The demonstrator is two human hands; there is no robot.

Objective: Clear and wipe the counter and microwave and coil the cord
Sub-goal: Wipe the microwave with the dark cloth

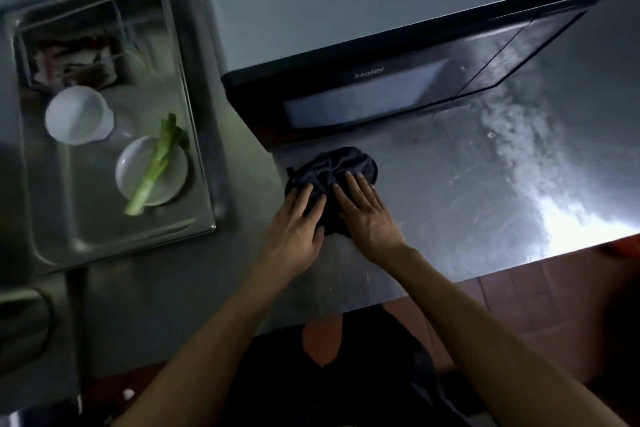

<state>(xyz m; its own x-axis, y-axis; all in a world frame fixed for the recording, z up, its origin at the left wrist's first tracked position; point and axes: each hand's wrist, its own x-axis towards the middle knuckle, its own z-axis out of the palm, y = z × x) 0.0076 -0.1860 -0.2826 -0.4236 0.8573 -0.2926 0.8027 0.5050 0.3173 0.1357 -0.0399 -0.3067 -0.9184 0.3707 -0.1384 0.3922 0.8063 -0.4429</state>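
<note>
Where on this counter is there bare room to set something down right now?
Bare steel lies right of the dark cloth, between the microwave front and the counter edge. Both hands, left hand and right hand, press the cloth. The sink is crowded: cup, dish, green stalk.

Bare forearms without sleeves, left hand (294,229), right hand (367,215), no rings, dark clothing below

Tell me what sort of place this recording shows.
Probably a kitchen, perhaps a commercial one: a black microwave stands on a brushed stainless-steel counter, beside a steel sink holding white dishes and a green leek stalk.
</note>
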